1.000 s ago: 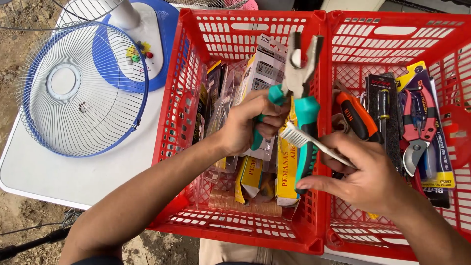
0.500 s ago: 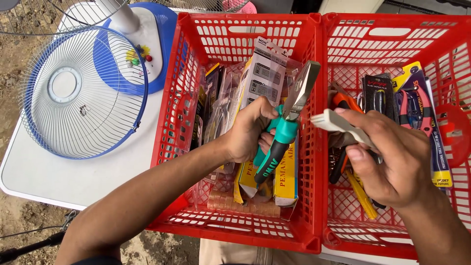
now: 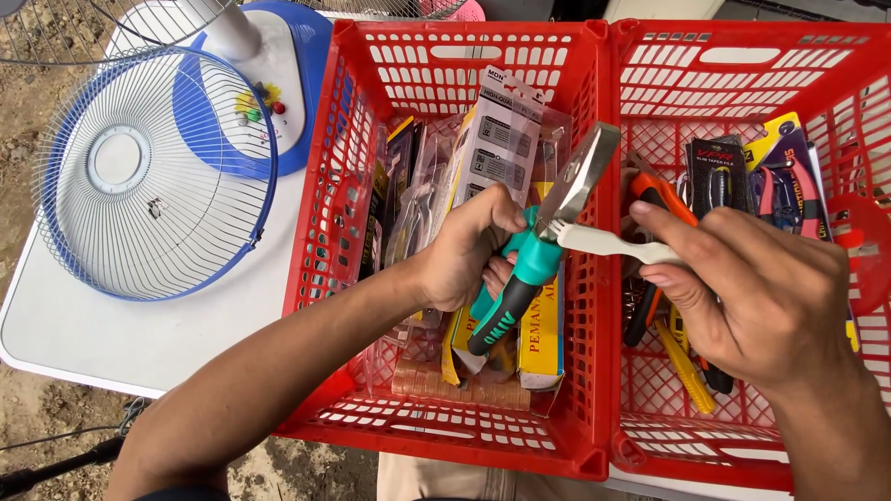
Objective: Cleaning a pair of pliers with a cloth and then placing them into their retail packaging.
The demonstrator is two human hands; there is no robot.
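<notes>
Pliers (image 3: 543, 255), teal-and-black handles: centre frame, above left red basket (image 3: 445, 436), clenched in left hand (image 3: 469, 246). White brush (image 3: 608, 243): pinched by right hand (image 3: 756, 292), bristle end touching the plier head (over packaged tools). Fan grille (image 3: 153, 176): upper left.

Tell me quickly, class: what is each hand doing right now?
Left hand: closed around the teal-handled pliers.
Right hand: closed, pinching a small white brush against the pliers' head.

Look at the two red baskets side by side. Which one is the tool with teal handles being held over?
The left red basket, filled with packaged items; the left hand holds the teal-handled tool above it.
</notes>
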